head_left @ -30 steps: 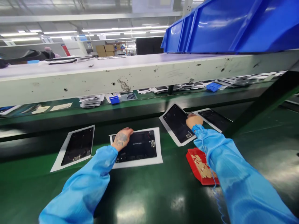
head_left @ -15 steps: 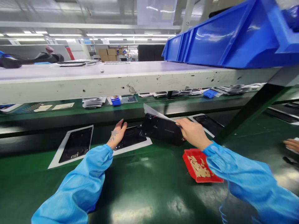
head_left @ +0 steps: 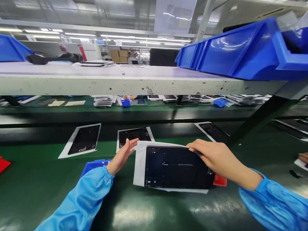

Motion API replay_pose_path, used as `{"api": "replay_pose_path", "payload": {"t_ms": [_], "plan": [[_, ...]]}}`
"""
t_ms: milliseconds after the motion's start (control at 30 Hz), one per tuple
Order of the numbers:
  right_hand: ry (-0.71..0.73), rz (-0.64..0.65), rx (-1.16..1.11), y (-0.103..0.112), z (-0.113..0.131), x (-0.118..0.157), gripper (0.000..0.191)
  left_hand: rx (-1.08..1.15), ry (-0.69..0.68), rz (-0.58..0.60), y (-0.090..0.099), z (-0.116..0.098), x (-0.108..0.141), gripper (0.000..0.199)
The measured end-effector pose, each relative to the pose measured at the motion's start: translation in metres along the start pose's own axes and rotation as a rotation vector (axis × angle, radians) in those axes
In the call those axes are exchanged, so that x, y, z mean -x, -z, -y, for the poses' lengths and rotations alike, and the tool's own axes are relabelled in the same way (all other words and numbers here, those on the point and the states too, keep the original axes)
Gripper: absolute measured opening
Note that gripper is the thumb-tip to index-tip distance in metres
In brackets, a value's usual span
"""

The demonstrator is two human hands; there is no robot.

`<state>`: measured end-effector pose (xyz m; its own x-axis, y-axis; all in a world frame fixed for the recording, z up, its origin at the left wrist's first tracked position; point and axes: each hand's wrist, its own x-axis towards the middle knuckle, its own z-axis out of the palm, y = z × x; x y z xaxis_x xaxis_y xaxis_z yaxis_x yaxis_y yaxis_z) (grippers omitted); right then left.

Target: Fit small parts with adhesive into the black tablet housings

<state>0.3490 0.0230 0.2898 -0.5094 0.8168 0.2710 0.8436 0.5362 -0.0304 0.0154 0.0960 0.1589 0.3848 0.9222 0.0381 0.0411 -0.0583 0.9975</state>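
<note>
My right hand (head_left: pixel 211 155) grips the top right edge of a black tablet panel (head_left: pixel 178 170), fingers and thumb pinched on it. A white sheet (head_left: pixel 139 166) lies behind the panel and shows beyond its left and lower edges. Small pale print and a short red line show on the panel's dark face. A small dark piece sticks out at my right fingertips; its kind is unclear. Just left of the sheet, my left hand (head_left: pixel 122 157) is open with fingers stretched towards its corner. Whether they touch the sheet is unclear.
On the green bench (head_left: pixel 125 205), a blue bin (head_left: pixel 95 165) is partly behind my left sleeve, and a red tray (head_left: pixel 220 180) is mostly hidden by the panel. More panels on white sheets (head_left: pixel 84 139) lie behind. A shelf edge (head_left: pixel 120 86) crosses overhead; another person's hand (head_left: pixel 303 157) is far right.
My right hand has brought the panel and sheet nearer and turned the panel's face more towards me. The panel now covers most of the red tray. My left hand stays open, now beside the sheet.
</note>
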Motion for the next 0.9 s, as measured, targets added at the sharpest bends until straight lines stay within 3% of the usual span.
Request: {"api": "replay_pose_path", "payload": {"t_ms": [100, 167, 267, 367, 433, 533, 633, 733, 900], "plan": [[-0.012, 0.058, 0.004, -0.014, -0.001, 0.000, 0.025, 0.305, 0.165, 0.192, -0.016, 0.003, 0.030, 0.082], [-0.040, 0.142, -0.022, -0.028, 0.000, -0.002, 0.023, 0.473, 0.268, 0.267, -0.031, 0.011, 0.058, 0.074], [-0.005, 0.333, -0.113, -0.060, 0.009, -0.003, 0.023, 0.653, 0.436, 0.284, -0.053, 0.030, 0.105, 0.047], [0.045, 0.480, -0.200, -0.104, 0.023, -0.002, 0.020, 0.695, 0.555, 0.273, -0.065, 0.051, 0.142, 0.044], [0.038, 0.505, -0.237, -0.136, 0.033, 0.000, 0.018, 0.537, 0.555, 0.236, -0.065, 0.062, 0.158, 0.044], [0.016, 0.494, -0.230, -0.180, 0.045, 0.005, 0.020, -0.012, 0.462, 0.111, -0.052, 0.072, 0.173, 0.037], [-0.047, 0.388, -0.230, -0.210, 0.052, 0.014, 0.023, -0.468, 0.451, -0.087, -0.032, 0.073, 0.185, 0.032], [-0.080, 0.299, -0.289, -0.229, 0.052, 0.025, 0.023, -0.595, 0.394, -0.248, -0.012, 0.070, 0.191, 0.028], [-0.061, 0.320, -0.316, -0.241, 0.046, 0.030, 0.027, -0.832, 0.238, -0.470, 0.025, 0.064, 0.180, 0.029]]}}
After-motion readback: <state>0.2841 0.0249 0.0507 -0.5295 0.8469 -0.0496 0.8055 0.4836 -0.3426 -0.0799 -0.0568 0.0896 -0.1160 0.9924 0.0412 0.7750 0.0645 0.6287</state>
